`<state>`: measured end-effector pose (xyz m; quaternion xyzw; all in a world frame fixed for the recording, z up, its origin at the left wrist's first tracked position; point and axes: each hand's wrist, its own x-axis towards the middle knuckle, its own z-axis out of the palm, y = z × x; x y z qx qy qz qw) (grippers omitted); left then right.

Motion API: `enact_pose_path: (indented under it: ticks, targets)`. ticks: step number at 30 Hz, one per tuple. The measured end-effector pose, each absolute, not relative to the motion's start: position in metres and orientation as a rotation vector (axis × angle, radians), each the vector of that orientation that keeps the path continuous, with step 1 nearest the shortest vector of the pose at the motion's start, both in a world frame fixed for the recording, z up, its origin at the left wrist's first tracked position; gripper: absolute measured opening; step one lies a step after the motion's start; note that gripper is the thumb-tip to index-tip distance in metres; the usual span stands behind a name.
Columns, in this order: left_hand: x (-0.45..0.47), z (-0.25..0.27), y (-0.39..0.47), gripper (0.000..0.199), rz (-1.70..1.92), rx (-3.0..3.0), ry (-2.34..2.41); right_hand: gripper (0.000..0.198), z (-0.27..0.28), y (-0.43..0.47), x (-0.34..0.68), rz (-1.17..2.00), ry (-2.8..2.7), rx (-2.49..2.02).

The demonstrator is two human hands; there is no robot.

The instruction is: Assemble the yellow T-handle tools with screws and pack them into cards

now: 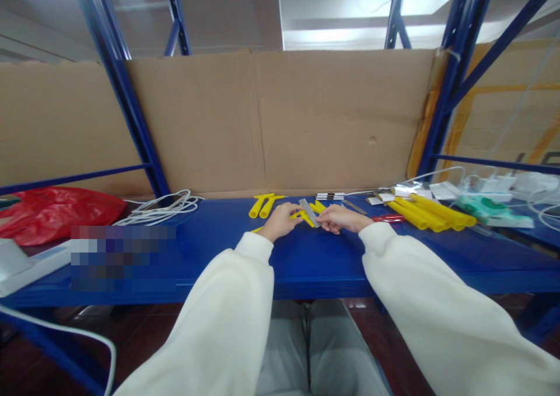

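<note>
Over the blue tabletop, my right hand (pixel 340 218) pinches the lower end of a flat grey metal strip (pixel 308 212), which is tilted up and to the left. Close on its left, the closed fingers of my left hand (pixel 280 221) grip a small yellow plastic piece (pixel 298 214), partly hidden by the fingers. More yellow pieces (pixel 318 206) lie just behind and between the hands. Two yellow T-shaped handles (pixel 265 205) rest side by side beyond my left hand. A thin metal strip (pixel 354 207) lies behind my right hand.
Several yellow tubes (pixel 431 212) and a red-handled tool (pixel 388 217) lie at right, near a green-and-white packet (pixel 492 209). Small white-and-black packs (pixel 330 196) sit at the back. Coiled white cable (pixel 164 209) and a red bag (pixel 61 212) occupy the left. Cardboard (pixel 284 122) stands behind.
</note>
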<state>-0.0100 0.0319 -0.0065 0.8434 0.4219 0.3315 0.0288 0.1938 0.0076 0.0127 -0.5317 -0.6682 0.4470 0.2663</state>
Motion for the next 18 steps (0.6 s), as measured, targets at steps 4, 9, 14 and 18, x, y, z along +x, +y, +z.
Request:
enact_pose_path:
  ticks: [4,9,14,18]
  targets:
    - [-0.0125,-0.0094,0.0365,0.034,0.981,2.652,1.226,0.030,0.0121,0.0056,0.1908,1.186,-1.782,-1.449]
    - [-0.0140,-0.0112,0.0390,0.036,0.791,2.765,1.230,0.033,0.0079,0.0075,0.1888,1.165,-1.821,-1.449]
    - [-0.0135,-0.0141,0.0392,0.040,0.661,2.774,1.275,0.035,0.0075,0.0074,0.1917,1.164,-1.887,-1.433]
    - [-0.0126,-0.0142,0.0379,0.042,0.586,2.758,1.279,0.032,0.0093,0.0054,0.1948,1.162,-1.901,-1.383]
